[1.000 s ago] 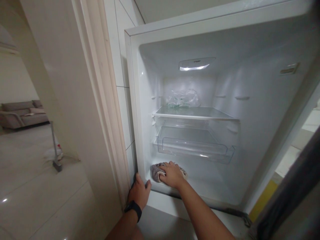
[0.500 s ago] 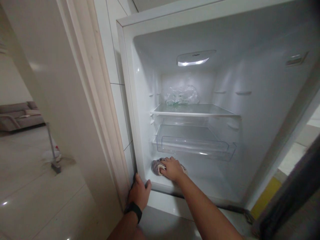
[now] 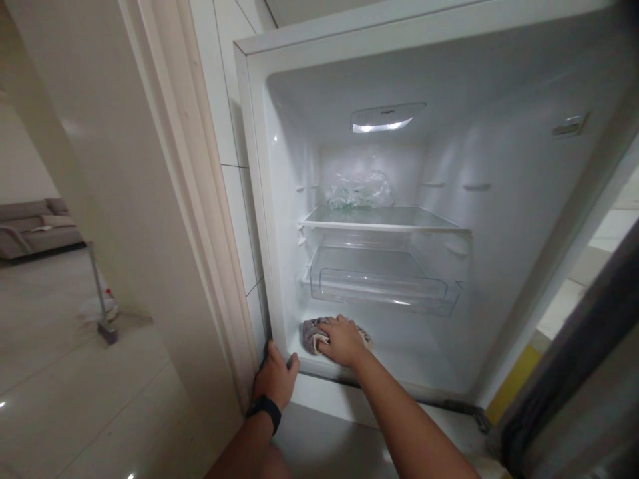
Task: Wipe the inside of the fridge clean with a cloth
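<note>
On the bottom of the open refrigerator (image 3: 252, 166), my right hand (image 3: 343, 340) presses down on a crumpled grey and cream cloth (image 3: 311, 332), its fingers curled over it. The cloth lies near the left inner wall and pokes out on both sides of the hand. My left hand (image 3: 277, 376), with a black band on the wrist, grips the refrigerator's lower left front edge. Its thumb rests toward the front, and the other fingers are partly hidden along the outer side.
Above the cloth sits a clear plastic drawer (image 3: 384, 287). A crumpled clear plastic bag (image 3: 360, 189) lies on the glass shelf (image 3: 389, 217) higher up. The wooden door frame (image 3: 184, 166) stands close at left. Beyond it are a broom (image 3: 106, 329) and a sofa (image 3: 40, 226).
The view has turned slightly, so the refrigerator's right side sits farther left. Both hands stay in nearly the same places, the right still on the cloth and the left on the edge.
</note>
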A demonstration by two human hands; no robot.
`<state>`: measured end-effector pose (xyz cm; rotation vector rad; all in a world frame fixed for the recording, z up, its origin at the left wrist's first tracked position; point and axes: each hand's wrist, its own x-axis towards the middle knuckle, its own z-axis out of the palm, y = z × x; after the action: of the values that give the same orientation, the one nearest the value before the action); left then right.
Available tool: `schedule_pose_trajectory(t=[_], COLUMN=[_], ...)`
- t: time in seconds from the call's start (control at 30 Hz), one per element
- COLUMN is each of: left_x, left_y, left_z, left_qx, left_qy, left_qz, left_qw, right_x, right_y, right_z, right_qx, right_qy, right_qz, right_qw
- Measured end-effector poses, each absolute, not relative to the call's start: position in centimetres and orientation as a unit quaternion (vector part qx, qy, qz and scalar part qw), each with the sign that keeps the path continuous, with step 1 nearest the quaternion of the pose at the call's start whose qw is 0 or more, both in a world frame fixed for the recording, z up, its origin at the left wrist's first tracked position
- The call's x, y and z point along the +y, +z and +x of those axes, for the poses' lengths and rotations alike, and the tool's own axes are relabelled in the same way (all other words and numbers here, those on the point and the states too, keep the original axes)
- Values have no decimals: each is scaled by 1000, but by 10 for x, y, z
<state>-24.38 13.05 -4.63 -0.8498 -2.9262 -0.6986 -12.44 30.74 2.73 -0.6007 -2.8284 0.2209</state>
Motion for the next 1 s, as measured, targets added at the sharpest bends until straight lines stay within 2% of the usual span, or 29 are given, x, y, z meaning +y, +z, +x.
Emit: schedule_pose_trajectory(t=[0.33, 1.0], left_x=[131, 131], left_y=[-56, -61], left_z=[-247, -252], left_qx=[-930, -927], left_qy=[-232, -228], left_qz=[-281, -295], left_qw=[42, 45], right_x=[297, 287], right_y=[28, 28], right_z=[-105, -87], right_qx=[-971, -973], right_qy=[74, 78], right_qz=[-195, -184], right_qw=[115, 120])
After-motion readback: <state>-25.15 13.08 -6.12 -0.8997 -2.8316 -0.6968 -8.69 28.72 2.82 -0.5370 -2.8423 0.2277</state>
